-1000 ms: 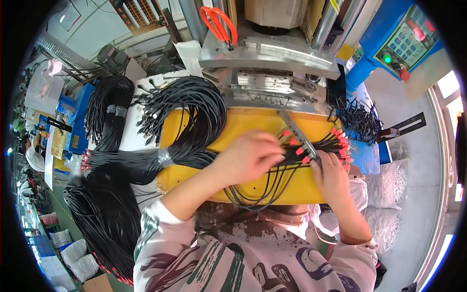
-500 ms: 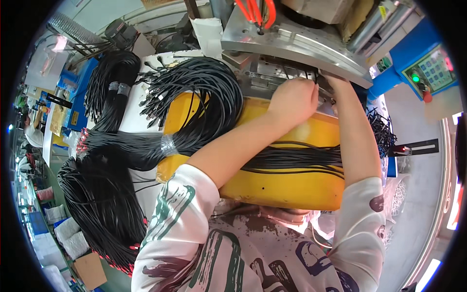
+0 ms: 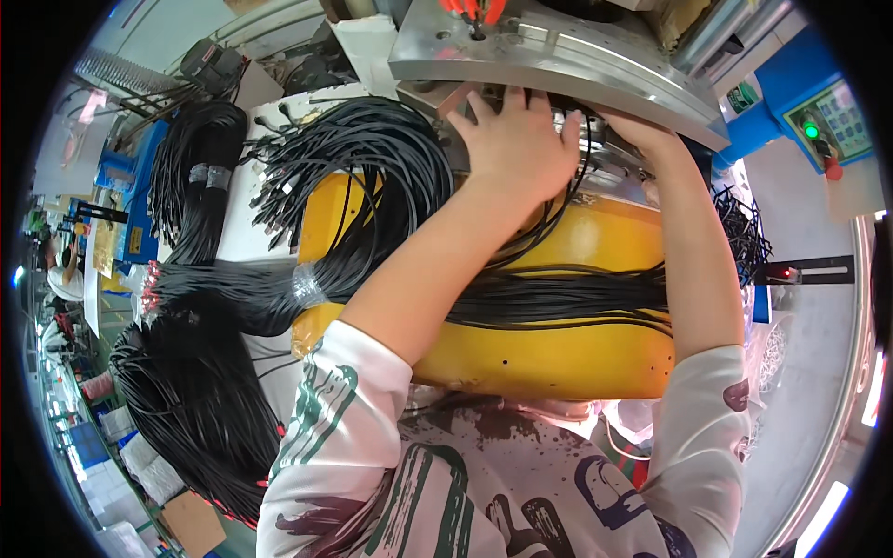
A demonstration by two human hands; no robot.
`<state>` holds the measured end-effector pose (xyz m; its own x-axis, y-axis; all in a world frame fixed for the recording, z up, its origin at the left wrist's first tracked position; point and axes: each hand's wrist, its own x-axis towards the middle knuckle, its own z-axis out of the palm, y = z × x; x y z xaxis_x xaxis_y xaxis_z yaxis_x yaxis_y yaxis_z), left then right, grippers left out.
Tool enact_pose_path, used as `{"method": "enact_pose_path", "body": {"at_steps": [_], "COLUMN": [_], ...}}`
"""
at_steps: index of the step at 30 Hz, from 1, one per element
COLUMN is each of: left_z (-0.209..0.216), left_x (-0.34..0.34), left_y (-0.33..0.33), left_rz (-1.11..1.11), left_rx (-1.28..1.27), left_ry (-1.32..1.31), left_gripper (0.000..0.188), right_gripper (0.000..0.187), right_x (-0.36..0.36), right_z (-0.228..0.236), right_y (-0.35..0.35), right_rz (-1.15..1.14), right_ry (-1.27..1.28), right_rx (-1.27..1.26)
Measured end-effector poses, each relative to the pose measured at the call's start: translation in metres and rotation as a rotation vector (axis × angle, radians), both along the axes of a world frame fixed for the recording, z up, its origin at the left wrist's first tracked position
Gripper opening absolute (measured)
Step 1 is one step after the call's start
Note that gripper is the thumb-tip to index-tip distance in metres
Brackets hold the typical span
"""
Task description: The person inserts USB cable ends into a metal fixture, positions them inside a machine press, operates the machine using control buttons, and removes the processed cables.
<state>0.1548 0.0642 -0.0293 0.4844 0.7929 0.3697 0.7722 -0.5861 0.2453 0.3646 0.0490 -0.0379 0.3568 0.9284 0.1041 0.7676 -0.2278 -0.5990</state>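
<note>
Machine plate (image 3: 558, 51): brushed bare metal, dull sheen, smooth. Yellow work surface (image 3: 558, 358): painted, smooth, semi-gloss, scuffed. Cable bundles (image 3: 372, 167): black rubbery plastic sheath, matt. Tape (image 3: 307, 284) round one bundle: clear, glossy plastic. Control box (image 3: 800, 84): blue painted metal. Sleeve (image 3: 344, 409): soft printed cloth.

Both hands — left hand (image 3: 519, 139), right hand (image 3: 642, 135) — off the yellow tray (image 3: 558, 353), now under the metal plate (image 3: 558, 51).

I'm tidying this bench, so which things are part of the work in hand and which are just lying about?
In use:
left hand
right hand
black cables across the yellow pad
steel machine plate

Lying about:
taped cable bundles
blue control box
cardboard box
</note>
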Motion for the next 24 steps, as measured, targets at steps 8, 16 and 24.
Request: {"method": "enact_pose_path", "body": {"at_steps": [8,16,24], "left_z": [0.010,0.009,-0.004], "left_x": [-0.068,-0.101,-0.269], "left_y": [-0.049,-0.080,-0.141], "left_rz": [-0.292,-0.551,-0.267], "left_rx": [-0.073,0.123,-0.076], "left_ry": [-0.248,-0.398,0.138], "left_gripper": [0.054,0.029,0.074], "right_gripper": [0.043,0.031,0.050], "right_x": [-0.046,-0.048,-0.141], "right_z": [0.018,0.013,0.010], "right_y": [-0.044,-0.075,-0.328], "right_rz": [-0.104,0.161,0.410], "right_ry": [-0.084,-0.252,-0.407], "right_rx": [0.111,0.287,-0.140]}}
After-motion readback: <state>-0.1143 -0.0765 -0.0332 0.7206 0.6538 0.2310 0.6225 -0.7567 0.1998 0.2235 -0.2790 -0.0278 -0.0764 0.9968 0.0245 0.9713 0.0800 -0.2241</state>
